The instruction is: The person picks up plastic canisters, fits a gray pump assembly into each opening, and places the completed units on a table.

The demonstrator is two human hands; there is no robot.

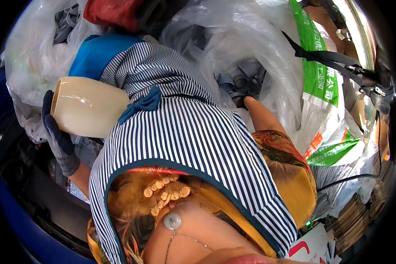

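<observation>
Holding a cream pipe fitting [89, 107] in the gloved left hand [59, 141], fingers clenched round it, while the right hand [247, 100] digs into a clear bag of grey fittings [240, 79], its grip hidden; likely picking another piece next.

Bright daylight from upper right. Strong glare on clear bags [251, 39] w/ blown-out spots, and a highlight on the cream pot [88, 108]. Lower left dim, deep shadow. Heavy fisheye bend, black vignette at the rim. Chin at bottom blurred, too close; centre sharp.

pipe [86, 107] left, fittings bag [244, 81] right
</observation>
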